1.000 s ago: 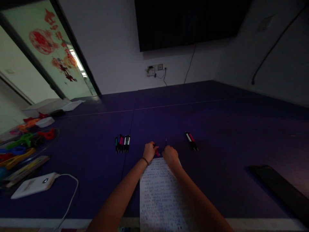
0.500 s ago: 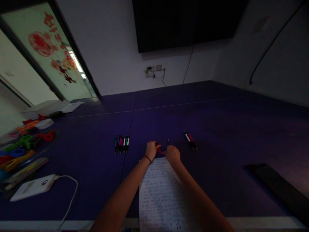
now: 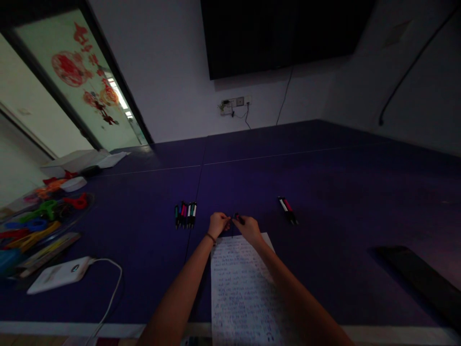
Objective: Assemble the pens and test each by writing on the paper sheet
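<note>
Over the top edge of a handwritten sheet of paper (image 3: 239, 288), my two hands work close together, fingertips nearly touching. My left hand (image 3: 218, 224) is closed in a pinch; what sits in its fingers is too small and dark to make out. My right hand (image 3: 249, 229) is closed on a dark pen part (image 3: 239, 219). A thin dark stick-like piece (image 3: 232, 231) shows between the hands, and I cannot tell which one holds it. Left of them lies a row of several pens (image 3: 186, 215) with coloured and white barrels. To the right lie a few more pens (image 3: 288, 210), white and pink with black grips.
A white power bank (image 3: 59, 275) with a cable lies at the left front. Behind it are a long flat box (image 3: 50, 253) and a clear tray holding colourful scissors-like items (image 3: 46, 209). A black phone-like slab (image 3: 419, 274) lies at right on the purple table (image 3: 324, 182).
The red pen piece seen by my left hand no longer shows clearly. My right hand has turned and moved closer to the left, with a dark pen part now visible in it. The view shifted slightly.
</note>
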`<action>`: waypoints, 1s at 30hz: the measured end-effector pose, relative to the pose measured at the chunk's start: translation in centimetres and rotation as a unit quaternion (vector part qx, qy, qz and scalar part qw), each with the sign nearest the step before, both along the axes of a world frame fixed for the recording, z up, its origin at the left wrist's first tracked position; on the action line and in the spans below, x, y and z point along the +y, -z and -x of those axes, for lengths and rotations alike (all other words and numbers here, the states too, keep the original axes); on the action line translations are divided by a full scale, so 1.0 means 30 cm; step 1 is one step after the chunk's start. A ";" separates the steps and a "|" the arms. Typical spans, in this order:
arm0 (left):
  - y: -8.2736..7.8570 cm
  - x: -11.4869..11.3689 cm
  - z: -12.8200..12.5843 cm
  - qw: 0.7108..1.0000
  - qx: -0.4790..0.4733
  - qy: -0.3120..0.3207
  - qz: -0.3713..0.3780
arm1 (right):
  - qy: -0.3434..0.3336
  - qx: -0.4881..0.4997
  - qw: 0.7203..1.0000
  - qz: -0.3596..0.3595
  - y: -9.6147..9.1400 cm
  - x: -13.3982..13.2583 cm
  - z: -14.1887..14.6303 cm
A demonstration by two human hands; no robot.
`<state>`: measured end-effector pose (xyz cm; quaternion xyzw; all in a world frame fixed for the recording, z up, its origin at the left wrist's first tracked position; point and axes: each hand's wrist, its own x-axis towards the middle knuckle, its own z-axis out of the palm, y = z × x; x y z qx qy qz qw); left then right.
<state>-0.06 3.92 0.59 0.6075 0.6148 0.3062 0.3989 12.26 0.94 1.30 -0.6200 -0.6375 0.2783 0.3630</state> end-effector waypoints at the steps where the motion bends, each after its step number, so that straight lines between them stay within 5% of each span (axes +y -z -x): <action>1: 0.000 0.001 -0.003 1.000 0.006 -0.002 0.000 | 0.005 0.023 1.000 -0.004 0.002 0.003 -0.011; 11: -0.013 0.004 -0.040 0.996 0.086 -0.013 0.013 | 0.025 0.139 0.990 0.016 0.048 -0.006 -0.037; 20: -0.044 -0.027 -0.030 0.993 -0.093 -0.050 0.050 | -0.011 0.059 0.994 -0.091 0.017 -0.022 -0.052; 25: -0.044 -0.089 -0.010 0.899 -0.402 -0.004 0.176 | -0.042 0.038 0.994 -0.096 0.015 -0.026 -0.042; 30: -0.041 -0.090 0.000 0.873 -0.441 -0.006 0.208 | -0.058 -0.004 0.995 -0.085 0.005 -0.032 -0.050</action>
